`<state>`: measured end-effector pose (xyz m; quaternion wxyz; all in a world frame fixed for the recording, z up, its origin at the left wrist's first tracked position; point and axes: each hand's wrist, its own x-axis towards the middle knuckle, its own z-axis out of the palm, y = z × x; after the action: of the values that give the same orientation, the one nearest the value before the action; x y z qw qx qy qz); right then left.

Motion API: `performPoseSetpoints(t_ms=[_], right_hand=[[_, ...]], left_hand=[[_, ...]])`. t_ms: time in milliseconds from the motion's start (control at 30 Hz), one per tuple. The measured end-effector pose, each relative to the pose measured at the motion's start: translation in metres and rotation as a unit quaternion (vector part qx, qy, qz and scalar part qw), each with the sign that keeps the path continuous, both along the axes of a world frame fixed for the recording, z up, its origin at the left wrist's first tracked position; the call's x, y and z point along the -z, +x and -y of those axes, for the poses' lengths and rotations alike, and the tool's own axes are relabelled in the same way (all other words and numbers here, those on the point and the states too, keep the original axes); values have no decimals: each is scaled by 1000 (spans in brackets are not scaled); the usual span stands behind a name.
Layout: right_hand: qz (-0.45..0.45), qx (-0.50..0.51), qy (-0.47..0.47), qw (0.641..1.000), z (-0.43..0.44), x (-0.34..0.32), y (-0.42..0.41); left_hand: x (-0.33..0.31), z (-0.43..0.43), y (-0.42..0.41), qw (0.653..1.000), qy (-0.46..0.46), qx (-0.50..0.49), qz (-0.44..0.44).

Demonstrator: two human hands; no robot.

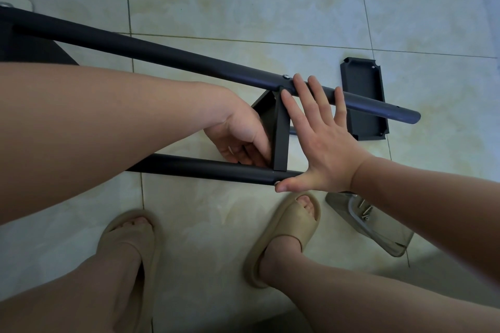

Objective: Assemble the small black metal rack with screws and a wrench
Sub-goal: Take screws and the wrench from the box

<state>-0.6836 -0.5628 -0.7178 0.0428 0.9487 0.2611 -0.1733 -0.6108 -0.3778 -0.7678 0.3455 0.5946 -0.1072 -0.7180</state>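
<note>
Rack frame [162, 54], black metal, lies on the tiled floor [243, 8] and runs from the upper left of the frame to the middle right. It has a long upper tube and a shorter lower tube [203, 167], with a black shelf panel [280, 138] standing on edge between them at the centre.

The right hand [322, 140] is spread flat, with straight fingers laid over the upper tube and its thumb pressing the lower tube's end. The left hand [240, 138] sits just left of the panel with its fingers curled in at the panel's lower end. They may be pinching something small, but I cannot tell what, if anything, it grips.

A second black shelf panel [364, 94] lies flat at middle right, partly under the upper tube. Beige slippers [284, 232] stand below the frame. At lower right a clear plastic bag [378, 232] holds loose screws [365, 209]. A silver screw head [285, 76] sits in the upper tube, beside the right fingertips.
</note>
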Motion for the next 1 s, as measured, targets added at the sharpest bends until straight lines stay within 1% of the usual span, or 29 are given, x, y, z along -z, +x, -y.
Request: performPoseSetpoints(t_ms=[133,200,467,633,767,867,1000], right_hand=[[1,-2,2,1000,0,1,0],[2,-2,4,1000,0,2,-1],[3,-3,6,1000,0,2,0],[-2,-2,1,1000,0,0,0],[-4,-1,-1,1000,0,0,0],[-4,-1,0,1000,0,-1,0],[-4,-1,-3,1000,-1,0,0]], left_hand=[[4,-1,1,1000,17,17,12],[4,-3,3,1000,18,16,-4],[5,-4,1,995,-22,-44,-83],[6,-1,-1,997,-27,-51,-52],[5,-1,-1,999,-8,-26,-27],[4,-2,2,999,0,-20,-34],[4,-2,2,997,-15,-48,-64]])
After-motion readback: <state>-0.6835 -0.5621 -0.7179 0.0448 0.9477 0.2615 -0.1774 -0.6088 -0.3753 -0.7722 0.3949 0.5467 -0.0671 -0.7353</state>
